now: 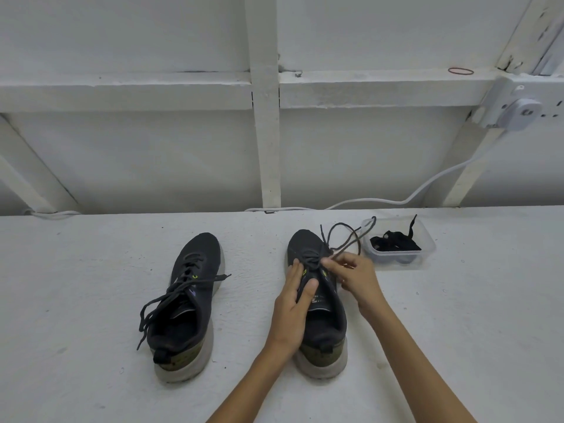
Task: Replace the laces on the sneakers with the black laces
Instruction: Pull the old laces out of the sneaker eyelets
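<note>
Right hand [355, 277] pinched the lace [367, 228], left hand [291, 300] lay flat on the sneaker [328, 325] under it; tongue writing was too blurry.

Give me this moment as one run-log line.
step: unlacing | left hand: presses on right sneaker | right hand: pinches old lace | left sneaker: laced, untied | black laces: in plastic container
</note>
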Tool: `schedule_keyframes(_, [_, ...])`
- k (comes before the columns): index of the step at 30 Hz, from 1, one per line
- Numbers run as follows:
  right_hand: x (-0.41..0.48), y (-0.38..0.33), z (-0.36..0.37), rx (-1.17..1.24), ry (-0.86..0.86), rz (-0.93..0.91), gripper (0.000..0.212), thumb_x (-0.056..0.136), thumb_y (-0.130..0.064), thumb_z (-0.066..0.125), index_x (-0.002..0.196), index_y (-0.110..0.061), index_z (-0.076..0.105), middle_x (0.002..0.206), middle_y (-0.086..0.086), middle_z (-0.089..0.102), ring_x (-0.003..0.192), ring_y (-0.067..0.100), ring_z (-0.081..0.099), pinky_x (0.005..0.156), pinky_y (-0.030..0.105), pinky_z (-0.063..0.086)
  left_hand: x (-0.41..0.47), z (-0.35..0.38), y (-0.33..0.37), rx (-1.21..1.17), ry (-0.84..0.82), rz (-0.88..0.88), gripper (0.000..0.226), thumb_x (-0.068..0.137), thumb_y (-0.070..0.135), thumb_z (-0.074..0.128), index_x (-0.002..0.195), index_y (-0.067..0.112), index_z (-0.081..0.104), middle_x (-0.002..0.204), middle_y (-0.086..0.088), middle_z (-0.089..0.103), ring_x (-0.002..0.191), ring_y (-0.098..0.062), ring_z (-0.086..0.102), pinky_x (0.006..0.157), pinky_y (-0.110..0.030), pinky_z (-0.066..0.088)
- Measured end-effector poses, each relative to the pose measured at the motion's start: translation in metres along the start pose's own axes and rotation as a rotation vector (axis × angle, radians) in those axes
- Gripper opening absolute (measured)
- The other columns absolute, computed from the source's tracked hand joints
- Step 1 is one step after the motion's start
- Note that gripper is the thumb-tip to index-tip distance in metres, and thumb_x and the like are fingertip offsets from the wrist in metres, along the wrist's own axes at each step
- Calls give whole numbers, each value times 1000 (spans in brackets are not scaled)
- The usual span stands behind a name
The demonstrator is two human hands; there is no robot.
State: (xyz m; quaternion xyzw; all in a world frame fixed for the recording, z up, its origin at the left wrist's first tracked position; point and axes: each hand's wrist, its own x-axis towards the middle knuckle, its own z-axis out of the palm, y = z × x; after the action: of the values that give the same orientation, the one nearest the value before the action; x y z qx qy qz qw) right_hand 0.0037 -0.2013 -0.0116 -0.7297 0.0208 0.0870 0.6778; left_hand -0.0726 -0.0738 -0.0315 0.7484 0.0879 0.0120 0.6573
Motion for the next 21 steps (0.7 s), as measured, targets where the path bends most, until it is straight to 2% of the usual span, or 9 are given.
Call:
schedule_keyframes(2, [7, -2, -4, 52, 140, -45, 18, 86, -13, 73, 70, -9, 64, 54, -7, 54, 49, 6, 42, 44, 12, 33, 0, 0, -1, 5, -5, -2, 62, 93, 45, 48, 150, 29, 29, 157, 16, 25, 144, 2, 20, 113, -14, 18])
schedule_keyframes(5, [16, -4, -11, 199, 348, -34, 20, 90, -20, 68, 76, -10, 60, 61, 2, 48, 55, 13, 40, 44, 14, 32, 0, -1, -1, 8, -16, -5, 62, 93, 46, 48, 150, 29, 28, 157, 17, 23, 143, 4, 18, 114, -14, 16])
schedule_keyframes(7, [13, -4, -9, 169, 308, -28, 21, 91, -24, 68, 78, -8, 60, 63, 2, 50, 54, 11, 42, 44, 14, 32, 0, -1, -1, 1, -15, -7, 66, 90, 50, 48, 150, 29, 28, 157, 18, 23, 143, 6, 18, 114, -14, 16])
schedule_keyframes(9, [4, -3, -4, 43, 148, -14, 22, 88, -25, 71, 77, -7, 65, 58, -6, 56, 49, 5, 47, 44, 13, 34, 0, -1, -1, -1, -12, -8, 68, 88, 52, 47, 149, 29, 29, 157, 17, 24, 142, 6, 19, 114, -13, 17])
schedule_keyframes(11, [-3, 0, 0, -40, 14, -20, 16, 84, -17, 75, 75, -5, 69, 55, -11, 61, 48, -2, 51, 45, 10, 37, 0, -1, -1, 0, -10, -9, 66, 90, 49, 48, 150, 29, 29, 157, 17, 25, 142, 5, 20, 112, -12, 18])
schedule_keyframes(13, [-2, 3, 1, -21, 49, -43, 15, 85, -14, 74, 73, -5, 69, 58, -7, 62, 50, 0, 52, 47, 12, 38, 0, 0, -1, -2, -9, -4, 66, 90, 49, 48, 150, 29, 29, 157, 16, 25, 142, 5, 19, 116, -16, 18])
schedule_keyframes(17, [9, 4, -12, 225, 299, 22, 21, 97, -26, 59, 84, -9, 59, 75, 3, 63, 54, 11, 52, 46, 19, 36, 0, -1, -1, -13, -10, -7, 70, 86, 54, 47, 149, 29, 29, 157, 17, 25, 144, 3, 19, 121, -25, 17])
schedule_keyframes(19, [7, 6, -17, 148, 275, 28, 27, 98, -32, 56, 89, -7, 62, 83, 5, 67, 62, 13, 57, 52, 22, 40, 0, -1, -1, -4, -6, 3, 70, 86, 55, 46, 149, 29, 31, 155, 18, 27, 143, 2, 23, 120, -24, 20])
schedule_keyframes(21, [-2, 14, -14, 29, 180, 38, 35, 96, -40, 55, 91, -8, 69, 90, 5, 71, 77, 16, 63, 63, 27, 47, 1, -2, 1, 14, 1, 24, 66, 86, 55, 44, 146, 28, 37, 151, 20, 32, 139, 3, 28, 114, -14, 23])
